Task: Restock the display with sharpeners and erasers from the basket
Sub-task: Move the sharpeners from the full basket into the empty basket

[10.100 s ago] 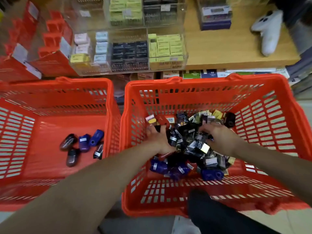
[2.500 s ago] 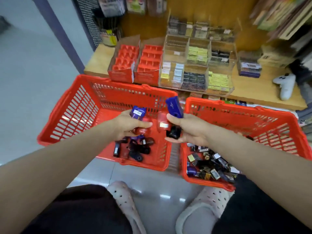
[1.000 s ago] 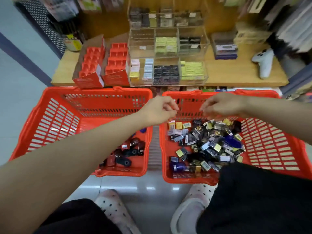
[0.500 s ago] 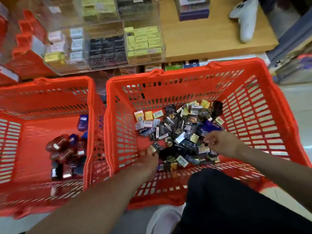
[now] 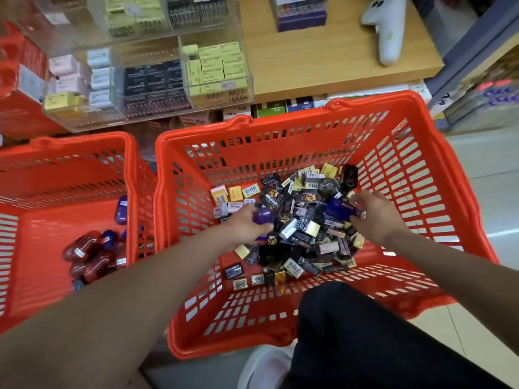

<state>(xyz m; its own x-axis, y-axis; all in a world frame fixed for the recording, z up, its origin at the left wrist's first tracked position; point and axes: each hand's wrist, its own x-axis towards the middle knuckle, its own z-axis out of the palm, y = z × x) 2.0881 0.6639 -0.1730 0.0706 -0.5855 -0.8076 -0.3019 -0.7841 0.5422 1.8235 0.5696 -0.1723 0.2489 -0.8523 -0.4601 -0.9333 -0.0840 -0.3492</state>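
Two hands in right basket (image 5: 421,175). Left hand (image 5: 247,226) curled round purple sharpener (image 5: 262,220); right hand (image 5: 373,217) grips dark blue sharpener (image 5: 338,210) atop erasers (image 5: 303,234). Right fingertips hidden; labels blurred.

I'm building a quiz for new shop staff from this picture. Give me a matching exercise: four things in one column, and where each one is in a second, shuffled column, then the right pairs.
Things:
1. purple sharpener
2. dark red sharpeners
3. white toy
4. yellow-green boxes

Places:
A. lying on the wooden shelf
B. in the clear display case
C. held in the left hand
D. on the floor of the left basket

Pairs: 1-C, 2-D, 3-A, 4-B
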